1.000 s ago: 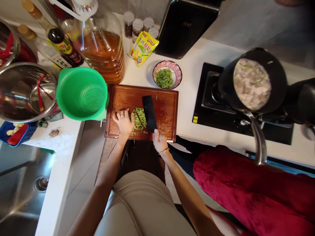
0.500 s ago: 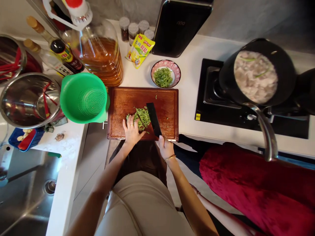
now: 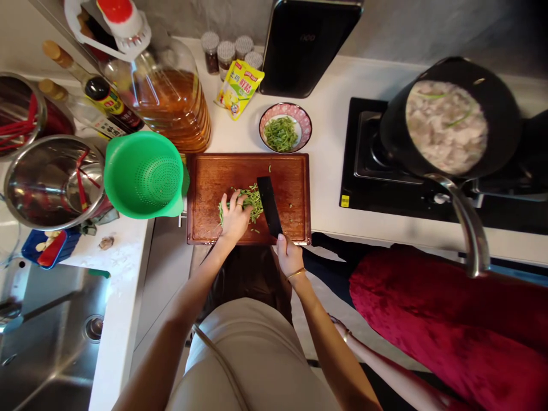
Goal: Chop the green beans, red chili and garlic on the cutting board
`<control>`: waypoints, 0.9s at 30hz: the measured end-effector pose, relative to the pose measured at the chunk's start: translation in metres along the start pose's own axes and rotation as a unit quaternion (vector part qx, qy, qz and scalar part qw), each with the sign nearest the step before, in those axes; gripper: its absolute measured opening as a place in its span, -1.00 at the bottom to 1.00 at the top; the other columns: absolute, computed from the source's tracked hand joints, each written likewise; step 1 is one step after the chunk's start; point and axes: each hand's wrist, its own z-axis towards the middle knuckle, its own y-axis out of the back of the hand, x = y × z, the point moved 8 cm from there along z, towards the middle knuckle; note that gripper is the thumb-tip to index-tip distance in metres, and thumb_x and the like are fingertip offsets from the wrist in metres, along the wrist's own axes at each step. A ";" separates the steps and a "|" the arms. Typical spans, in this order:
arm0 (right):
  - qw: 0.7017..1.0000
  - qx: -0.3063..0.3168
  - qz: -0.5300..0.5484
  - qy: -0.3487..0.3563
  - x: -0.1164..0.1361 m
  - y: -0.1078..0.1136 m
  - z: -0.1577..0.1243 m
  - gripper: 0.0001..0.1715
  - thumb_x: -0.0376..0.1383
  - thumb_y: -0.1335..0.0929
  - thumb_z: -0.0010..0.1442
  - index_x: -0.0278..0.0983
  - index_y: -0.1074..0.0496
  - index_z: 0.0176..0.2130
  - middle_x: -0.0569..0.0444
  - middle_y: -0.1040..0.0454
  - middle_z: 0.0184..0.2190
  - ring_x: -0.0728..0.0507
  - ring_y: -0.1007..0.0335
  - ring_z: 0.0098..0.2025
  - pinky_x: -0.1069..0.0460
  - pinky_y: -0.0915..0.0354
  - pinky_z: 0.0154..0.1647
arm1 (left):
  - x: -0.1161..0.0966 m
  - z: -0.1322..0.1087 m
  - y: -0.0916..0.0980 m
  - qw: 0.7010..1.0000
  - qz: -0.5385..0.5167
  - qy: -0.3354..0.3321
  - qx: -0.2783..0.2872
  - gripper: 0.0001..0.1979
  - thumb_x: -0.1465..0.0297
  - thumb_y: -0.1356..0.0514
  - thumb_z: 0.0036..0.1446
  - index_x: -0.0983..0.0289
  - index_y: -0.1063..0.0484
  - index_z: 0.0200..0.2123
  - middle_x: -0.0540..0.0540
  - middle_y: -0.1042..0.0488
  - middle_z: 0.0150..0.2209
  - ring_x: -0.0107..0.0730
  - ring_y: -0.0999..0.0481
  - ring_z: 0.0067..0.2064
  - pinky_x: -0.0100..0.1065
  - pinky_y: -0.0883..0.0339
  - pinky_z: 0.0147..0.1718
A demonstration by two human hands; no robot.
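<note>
Cut green vegetable strips lie in a heap in the middle of a brown wooden cutting board. My left hand rests on the left part of this heap, fingers spread and bent over the strips, with a ring on one finger. Gripped by its handle in my right hand is a black cleaver. Its broad blade stands just right of the heap, pointing away from me. Behind the board, a pink-rimmed bowl holds more of the same green strips.
Left of the board are a green colander, a steel pot and a large oil bottle. A yellow packet stands behind. To the right, a pot of pale food sits on the stove; a person in red stands close by.
My left hand has shifted right and forward, further onto the green strips. The cleaver stays in my right hand at nearly the same place. The camera view has moved slightly.
</note>
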 end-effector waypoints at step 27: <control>0.979 0.104 -0.172 0.039 0.041 -0.035 -0.020 -0.47 -0.11 -0.04 0.35 -0.35 -0.39 -0.10 -0.08 -0.53 -0.44 -0.14 -0.46 -0.44 0.06 -0.15 -0.48 | 0.060 -0.039 0.018 0.959 -0.029 0.242 -0.142 -0.69 0.33 0.02 0.19 0.30 -0.27 -0.03 0.27 -0.31 0.07 -0.12 -0.18 0.18 -0.04 0.09 0.16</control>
